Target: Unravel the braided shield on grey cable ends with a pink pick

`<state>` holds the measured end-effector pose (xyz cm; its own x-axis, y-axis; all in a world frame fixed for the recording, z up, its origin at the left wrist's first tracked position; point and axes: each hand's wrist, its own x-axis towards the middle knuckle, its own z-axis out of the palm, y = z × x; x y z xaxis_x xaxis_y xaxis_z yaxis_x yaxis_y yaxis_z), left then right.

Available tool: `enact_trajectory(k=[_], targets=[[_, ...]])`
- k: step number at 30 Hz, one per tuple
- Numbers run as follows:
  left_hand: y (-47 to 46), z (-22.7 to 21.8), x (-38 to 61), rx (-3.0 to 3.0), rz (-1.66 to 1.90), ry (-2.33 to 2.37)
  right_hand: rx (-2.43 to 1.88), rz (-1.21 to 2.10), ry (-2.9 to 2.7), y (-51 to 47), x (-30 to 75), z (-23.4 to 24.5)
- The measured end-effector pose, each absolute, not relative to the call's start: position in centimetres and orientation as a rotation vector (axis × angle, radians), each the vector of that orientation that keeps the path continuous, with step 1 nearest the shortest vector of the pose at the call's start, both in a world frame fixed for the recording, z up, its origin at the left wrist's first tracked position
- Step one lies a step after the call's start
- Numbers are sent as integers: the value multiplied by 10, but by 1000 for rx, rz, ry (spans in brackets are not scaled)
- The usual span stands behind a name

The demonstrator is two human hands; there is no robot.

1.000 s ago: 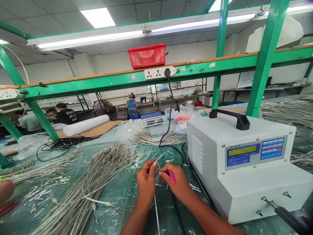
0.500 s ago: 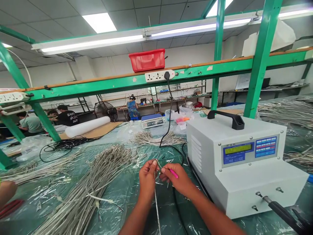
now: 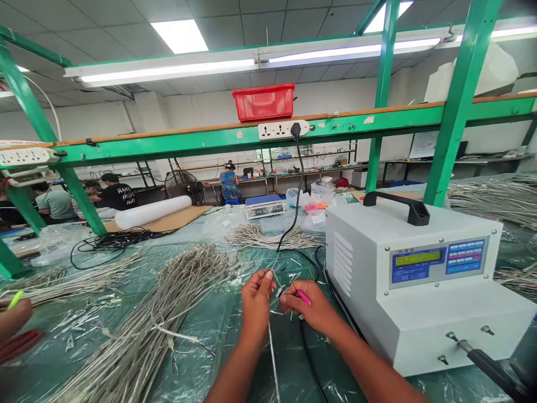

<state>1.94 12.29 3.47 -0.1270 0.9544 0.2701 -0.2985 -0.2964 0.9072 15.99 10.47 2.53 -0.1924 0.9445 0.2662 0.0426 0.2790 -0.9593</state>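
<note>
Vs half a second ago: yellow-green stick (image 3: 15, 300) now shows clearly at co-worker's hand (image 3: 15, 321), 8 o'clock; own hands barely changed. Left hand (image 3: 255, 299), 6 o'clock, upright, fingertips toward 12; grip narrow, pinching thin grey cable (image 3: 273, 358), which trails to 6. Right hand (image 3: 312, 305), 5 o'clock, fingers toward 10, grip closed around pink tool (image 3: 304, 297).

Letters starting "RA" on black shirt (image 3: 112, 197), blurred print on machine panel (image 3: 438, 262)
</note>
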Motion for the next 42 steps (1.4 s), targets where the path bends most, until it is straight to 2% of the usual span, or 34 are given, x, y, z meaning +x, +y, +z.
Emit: enact_trajectory(k=[8,13,18,26,35,42], targets=[[136,29,5,1089,1691,917,-929,953,-1731,92,162,36],[146,29,-11,1130,1705,1003,-1002,835,-1806,93,160,25],[139,36,-6,1287,1640,1031,-1128,702,-1663,105,164,17],[130,46,1,1424,1583,1021,-1165,471,-1403,98,172,38],[124,52,4,1503,1481,1013,-1157,494,-1655,93,170,45],[126,47,5,1440,1480,987,-1165,639,-1605,93,165,40]])
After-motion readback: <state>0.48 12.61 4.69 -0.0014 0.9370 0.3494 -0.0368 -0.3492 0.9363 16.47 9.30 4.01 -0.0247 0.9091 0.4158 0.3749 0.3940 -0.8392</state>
